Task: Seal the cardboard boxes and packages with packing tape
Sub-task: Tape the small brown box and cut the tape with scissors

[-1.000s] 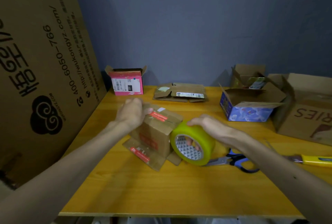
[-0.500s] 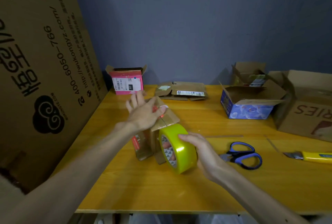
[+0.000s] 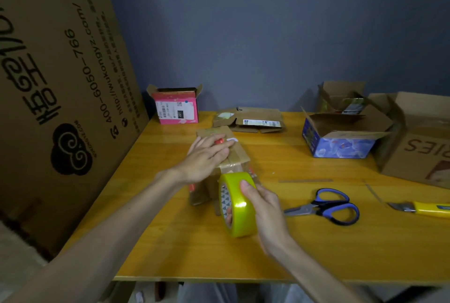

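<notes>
A small brown cardboard box (image 3: 237, 156) with red tape marks stands in the middle of the yellow wooden table (image 3: 170, 242). My left hand (image 3: 207, 159) lies flat on the box's top, fingers straight, pressing it down. Just in front of the box, my right hand (image 3: 265, 207) grips a yellow-green roll of packing tape (image 3: 239, 207), thumb on its outer face and fingers through the core. The roll stands on edge against the box's near side. A strip of tape runs up from the roll onto the box top.
Blue-handled scissors (image 3: 328, 206) and a yellow utility knife (image 3: 423, 209) lie to the right. A pink box (image 3: 177, 109), a flattened carton (image 3: 250, 120), a blue open box (image 3: 341, 139) and larger cartons (image 3: 418, 142) line the back. A big cardboard sheet (image 3: 60, 83) leans at left.
My left hand went from gripping the box's side to lying flat on its top. The right hand brought the tape roll from beside the box to its near side.
</notes>
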